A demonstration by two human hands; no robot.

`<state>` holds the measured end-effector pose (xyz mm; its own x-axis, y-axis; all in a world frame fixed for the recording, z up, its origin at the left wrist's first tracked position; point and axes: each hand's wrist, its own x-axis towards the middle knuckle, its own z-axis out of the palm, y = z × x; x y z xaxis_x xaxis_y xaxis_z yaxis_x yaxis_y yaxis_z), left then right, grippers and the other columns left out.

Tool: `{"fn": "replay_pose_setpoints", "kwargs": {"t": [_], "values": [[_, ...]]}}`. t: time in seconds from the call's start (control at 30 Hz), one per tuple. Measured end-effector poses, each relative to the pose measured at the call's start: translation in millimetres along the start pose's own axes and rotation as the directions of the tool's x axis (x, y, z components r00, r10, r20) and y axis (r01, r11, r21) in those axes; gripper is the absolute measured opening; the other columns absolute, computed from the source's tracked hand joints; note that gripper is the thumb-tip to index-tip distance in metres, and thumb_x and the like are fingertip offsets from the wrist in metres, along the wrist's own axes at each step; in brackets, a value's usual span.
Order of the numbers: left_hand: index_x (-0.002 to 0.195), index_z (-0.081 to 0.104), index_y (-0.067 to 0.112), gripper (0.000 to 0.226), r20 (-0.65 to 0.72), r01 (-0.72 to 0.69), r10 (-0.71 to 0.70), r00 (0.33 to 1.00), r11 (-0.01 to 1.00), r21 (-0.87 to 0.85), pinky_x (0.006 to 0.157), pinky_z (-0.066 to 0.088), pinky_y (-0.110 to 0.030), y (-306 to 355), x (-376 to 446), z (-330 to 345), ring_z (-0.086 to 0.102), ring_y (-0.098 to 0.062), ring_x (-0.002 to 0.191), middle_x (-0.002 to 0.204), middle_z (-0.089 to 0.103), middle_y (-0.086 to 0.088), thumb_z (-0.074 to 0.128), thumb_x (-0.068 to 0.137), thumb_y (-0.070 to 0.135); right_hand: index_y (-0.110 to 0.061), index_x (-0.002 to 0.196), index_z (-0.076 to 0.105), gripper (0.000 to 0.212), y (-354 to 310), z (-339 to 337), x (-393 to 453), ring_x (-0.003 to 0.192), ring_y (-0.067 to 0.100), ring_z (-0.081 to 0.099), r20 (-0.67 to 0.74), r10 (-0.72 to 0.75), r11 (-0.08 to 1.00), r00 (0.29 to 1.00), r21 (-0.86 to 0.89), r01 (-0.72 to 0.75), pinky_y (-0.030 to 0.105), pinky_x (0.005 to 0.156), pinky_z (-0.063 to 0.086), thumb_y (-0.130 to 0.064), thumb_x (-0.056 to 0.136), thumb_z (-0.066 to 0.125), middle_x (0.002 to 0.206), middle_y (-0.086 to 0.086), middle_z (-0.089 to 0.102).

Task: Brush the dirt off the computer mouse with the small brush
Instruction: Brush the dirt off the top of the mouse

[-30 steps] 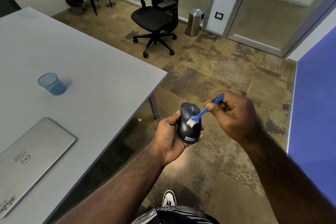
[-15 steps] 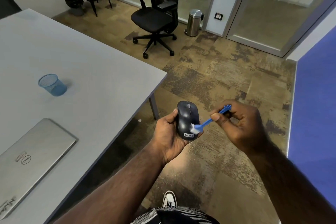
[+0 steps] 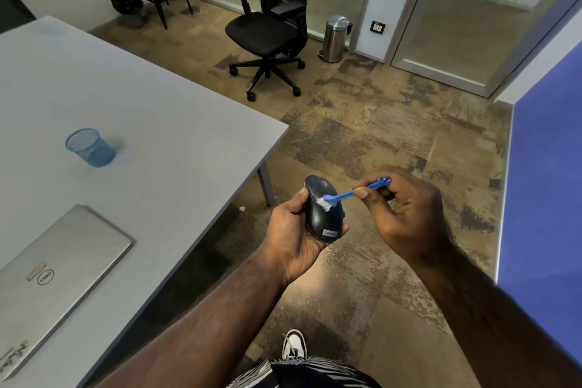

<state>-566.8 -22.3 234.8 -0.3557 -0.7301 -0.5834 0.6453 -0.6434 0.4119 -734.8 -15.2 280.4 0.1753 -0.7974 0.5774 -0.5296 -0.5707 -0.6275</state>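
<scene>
1. the fingers (image 3: 362, 191) of the right hand (image 3: 406, 211) were pinched tight round the handle of the small blue brush (image 3: 349, 194).
2. the left hand (image 3: 293, 230) was curled round the dark computer mouse (image 3: 321, 214), holding it in the air off the corner of the grey table (image 3: 163, 123), over the carpet.
3. the brush's white bristles were touching the top of the mouse, about midway along its back.
4. on the table sat a blue mesh cup (image 3: 89, 148) and, nearer, a closed silver laptop (image 3: 56, 277), well apart.
5. a black office chair (image 3: 271, 28) stood behind, a steel bin (image 3: 335, 38) beside it.
</scene>
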Motion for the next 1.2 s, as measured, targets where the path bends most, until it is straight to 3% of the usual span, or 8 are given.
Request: {"fn": "replay_pose_setpoints", "kwargs": {"t": [0.17, 0.3, 0.4, 0.5, 0.67, 0.93, 1.03, 1.2], "values": [[0.138, 0.048, 0.004, 0.052, 0.008, 0.018, -0.018, 1.000, 0.999, -0.035, 0.109, 0.038, -0.052, -1, -1, 1, 0.049, -0.040, 0.129, 0.141, 0.050, -0.023, 0.035, 0.101, 0.039, -0.010, 0.090, 0.072, 0.013, -5, 6, -6, 0.067, 0.009, 0.060, 0.191, -0.025, 0.999, 0.981, 0.048, 0.016, 0.034, 0.054, 0.050, -0.018, 0.089, 0.063, 0.080, -0.005, 0.066], [0.136, 0.051, 0.008, 0.050, 0.024, 0.002, -0.001, 1.000, 1.000, -0.008, 0.086, 0.050, -0.046, -1, -2, 1, 0.057, -0.033, 0.103, 0.125, 0.058, -0.020, 0.035, 0.101, 0.039, -0.015, 0.094, 0.072, 0.008, 0, 3, 4, 0.054, 0.008, 0.053, 0.015, 0.052, 0.997, 0.999, -0.057, -0.051, 0.018, 0.045, 0.040, -0.017, 0.091, 0.064, 0.076, -0.018, 0.061], [0.135, 0.053, 0.008, 0.048, 0.045, 0.018, -0.018, 0.999, 1.000, 0.001, 0.083, 0.051, -0.045, -2, -4, 1, 0.056, -0.034, 0.103, 0.122, 0.057, -0.019, 0.037, 0.101, 0.038, -0.015, 0.094, 0.072, 0.007, 3, 3, 13, 0.049, 0.010, 0.047, -0.061, 0.105, 0.986, 0.993, -0.125, -0.112, 0.015, 0.044, 0.032, -0.014, 0.091, 0.065, 0.072, -0.024, 0.056], [0.135, 0.054, 0.010, 0.045, 0.082, 0.020, -0.021, 0.996, 1.000, 0.011, 0.084, 0.050, -0.046, -4, -6, 1, 0.055, -0.035, 0.103, 0.121, 0.057, -0.018, 0.039, 0.101, 0.035, -0.013, 0.095, 0.072, 0.007, 2, 7, 18, 0.050, 0.000, 0.047, -0.047, 0.111, 0.984, 0.993, -0.132, -0.116, 0.005, 0.049, 0.029, -0.011, 0.091, 0.067, 0.071, -0.030, 0.051], [0.132, 0.056, 0.011, 0.043, 0.086, 0.038, -0.041, 0.995, 0.999, 0.036, 0.083, 0.051, -0.046, -7, -6, -1, 0.057, -0.035, 0.102, 0.121, 0.058, -0.018, 0.037, 0.101, 0.034, -0.013, 0.093, 0.072, 0.005, -4, 13, 22, 0.056, -0.006, 0.051, 0.034, 0.087, 0.984, 0.996, -0.159, -0.080, 0.003, 0.052, 0.031, -0.012, 0.092, 0.067, 0.072, -0.028, 0.051], [0.135, 0.054, 0.011, 0.047, 0.113, 0.030, -0.035, 0.993, 0.999, 0.043, 0.080, 0.053, -0.044, -5, -6, -4, 0.062, -0.035, 0.096, 0.130, 0.058, -0.021, 0.040, 0.098, 0.036, -0.016, 0.088, 0.070, 0.006, 2, 1, 28, 0.049, 0.003, 0.046, 0.032, 0.187, 0.962, 0.982, -0.209, -0.176, 0.009, 0.047, 0.028, -0.018, 0.090, 0.065, 0.054, -0.018, 0.042], [0.133, 0.056, 0.005, 0.049, 0.110, 0.035, -0.039, 0.993, 0.999, 0.038, 0.082, 0.051, -0.045, -5, -6, -8, 0.063, -0.035, 0.098, 0.133, 0.058, -0.022, 0.037, 0.099, 0.037, -0.019, 0.089, 0.070, 0.006, 12, -7, 30, 0.045, 0.008, 0.042, -0.007, 0.251, 0.944, 0.968, -0.221, -0.247, 0.021, 0.045, 0.030, -0.019, 0.092, 0.065, 0.051, -0.012, 0.042], [0.119, 0.067, 0.004, 0.050, 0.115, 0.006, -0.008, 0.993, 1.000, 0.024, 0.079, 0.055, -0.042, -1, -4, -11, 0.064, -0.036, 0.098, 0.123, 0.065, -0.021, 0.035, 0.100, 0.036, -0.026, 0.092, 0.066, 0.007, 6, -5, 25, 0.044, 0.017, 0.043, 0.084, 0.169, 0.984, 0.982, -0.072, -0.163, 0.032, 0.039, 0.037, -0.030, 0.090, 0.061, 0.053, 0.000, 0.051]]}}
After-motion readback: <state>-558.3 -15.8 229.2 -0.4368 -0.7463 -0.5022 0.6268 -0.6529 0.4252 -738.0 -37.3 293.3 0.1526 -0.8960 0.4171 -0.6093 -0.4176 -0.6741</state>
